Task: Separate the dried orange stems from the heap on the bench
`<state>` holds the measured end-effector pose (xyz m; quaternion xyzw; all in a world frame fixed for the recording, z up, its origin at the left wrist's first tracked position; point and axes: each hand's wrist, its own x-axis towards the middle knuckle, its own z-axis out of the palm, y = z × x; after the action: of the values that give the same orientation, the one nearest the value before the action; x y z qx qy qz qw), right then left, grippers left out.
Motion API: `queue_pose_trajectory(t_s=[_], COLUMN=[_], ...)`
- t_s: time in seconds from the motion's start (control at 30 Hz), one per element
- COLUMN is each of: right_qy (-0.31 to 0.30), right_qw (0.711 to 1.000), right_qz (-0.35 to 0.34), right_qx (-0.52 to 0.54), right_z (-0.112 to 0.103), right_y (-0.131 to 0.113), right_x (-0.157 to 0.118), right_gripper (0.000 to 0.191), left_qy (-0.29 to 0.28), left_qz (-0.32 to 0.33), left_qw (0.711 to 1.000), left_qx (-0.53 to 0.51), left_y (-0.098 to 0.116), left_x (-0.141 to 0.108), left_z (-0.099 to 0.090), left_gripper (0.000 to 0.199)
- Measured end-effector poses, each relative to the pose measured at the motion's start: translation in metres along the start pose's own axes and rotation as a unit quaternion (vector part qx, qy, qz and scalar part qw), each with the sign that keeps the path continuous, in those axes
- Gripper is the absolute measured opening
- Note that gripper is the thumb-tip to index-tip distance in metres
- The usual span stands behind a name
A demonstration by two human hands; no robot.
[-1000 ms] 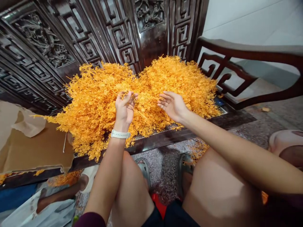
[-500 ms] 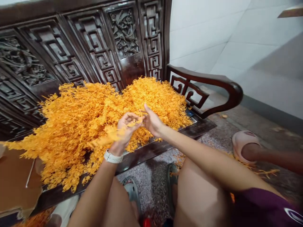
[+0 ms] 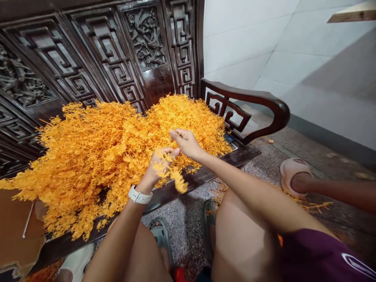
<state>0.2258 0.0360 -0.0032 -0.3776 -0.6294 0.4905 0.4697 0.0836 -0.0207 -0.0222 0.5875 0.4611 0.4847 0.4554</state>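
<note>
Now that the two hands have closed in on each other, the gap between them from a second ago is gone. The right hand (image 3: 186, 144) lay wide open above the heap then; from where I stand it has since narrowed, thumb and fingers drawn in and pointing down at the heap, and it sits just above the left hand (image 3: 160, 166). Whether it pinches anything I cannot tell. The left hand is curled around a small tuft of orange sprigs (image 3: 169, 168), and a few stems hang out past its fingers, clear of the main mass.

That tuft is the one part separated from the big heap of orange sprigs (image 3: 117, 145), which covers the seat of a dark carved bench (image 3: 235, 156) and spills over its front edge. Both hands work at the near side of the heap, above the edge of the seat, with the left wrist in its white watch band (image 3: 140, 195) just over the front rail. The view has also swung, so the curved bench arm (image 3: 249, 96) and the tiled wall (image 3: 243, 51) now fill more of the right side. Loose bits lie on the speckled floor (image 3: 188, 235), near a foot in a pink slipper (image 3: 293, 176), and a sheet of brown cardboard (image 3: 14, 223) sits at the left.
</note>
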Motion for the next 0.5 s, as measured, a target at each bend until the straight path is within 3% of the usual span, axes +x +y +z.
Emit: queue_pose_trajectory(t_s=[0.17,0.3,0.5], right_qy=[-0.105,-0.149,-0.248], right_qw=[0.994,0.981,0.92], right_qz=[0.019,0.081,0.085], right_qx=[0.014,0.093,0.291], right_z=[-0.004,-0.004,-0.003], right_y=[-0.007,-0.017,-0.042], right_x=[-0.001,-0.005,-0.02], right_gripper=[0.059,0.055,0.045], left_qy=[-0.068,-0.142,-0.19], left_qz=[-0.034,-0.064,-0.037], left_qw=[0.994,0.972,0.915], left_qx=[-0.073,-0.175,-0.353], left_y=[0.009,0.019,0.03], left_x=[-0.004,-0.011,-0.023], left_z=[-0.003,-0.006,-0.012], left_gripper=[0.042,0.044,0.041])
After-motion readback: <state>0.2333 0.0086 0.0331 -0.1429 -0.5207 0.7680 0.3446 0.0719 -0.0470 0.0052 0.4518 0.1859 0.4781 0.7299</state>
